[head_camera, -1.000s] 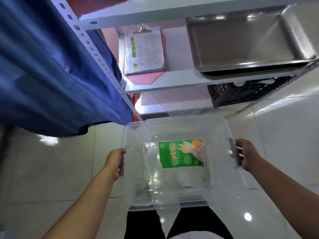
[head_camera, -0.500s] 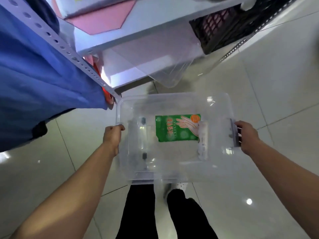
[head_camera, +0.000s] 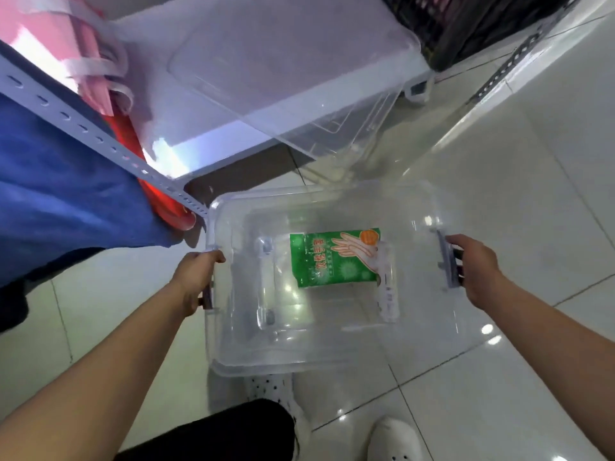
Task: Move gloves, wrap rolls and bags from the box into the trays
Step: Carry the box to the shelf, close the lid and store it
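Observation:
A clear plastic box [head_camera: 233, 347] hangs low over the tiled floor between my two hands. My left hand [head_camera: 196, 277] grips its left handle and my right hand [head_camera: 476, 267] grips the grey right handle. Inside the box lies a single green pack of gloves [head_camera: 332, 261], flat on the bottom toward the far right. No trays are in view.
A clear lid [head_camera: 286, 71] leans against the white bottom shelf of the rack [head_camera: 100, 141] ahead. A black crate [head_camera: 472, 24] sits at the top right. Blue cloth [head_camera: 60, 201] and pink and red bags [head_camera: 100, 71] hang at the left. My white shoes [head_camera: 392, 437] stand below the box.
The box has come down from shelf height toward the floor with both hands still on its handles. My view has tipped down, so the metal tray and clipboard have left the frame.

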